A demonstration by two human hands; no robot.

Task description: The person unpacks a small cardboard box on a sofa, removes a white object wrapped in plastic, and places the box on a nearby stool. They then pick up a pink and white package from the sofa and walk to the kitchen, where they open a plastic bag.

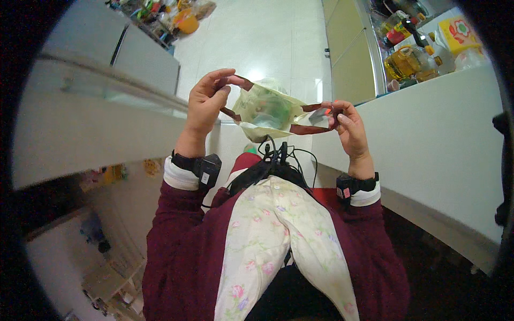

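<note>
A pale yellow-green tote bag (299, 107) hangs in front of me with its mouth spread wide. My left hand (207, 98) grips the brown straps (246, 83) on the bag's left side. On the other side, my right hand (349, 124) has the brown straps (311, 129) pinched between thumb and fingers. Something grey with a bright orange bit shows near the right fingertips; I cannot tell what it is. Inside the bag lies a clear and greenish mass (270, 112), perhaps plastic, its details blurred.
Oil bottles (403, 63) and packages stand on a counter at the upper right, beyond a white panel (425, 120). Cream cabinet doors (351, 52) line the tiled floor (257, 36). An orange container (186, 21) sits among clutter at the upper left. Black cables (295, 160) loop at my waist.
</note>
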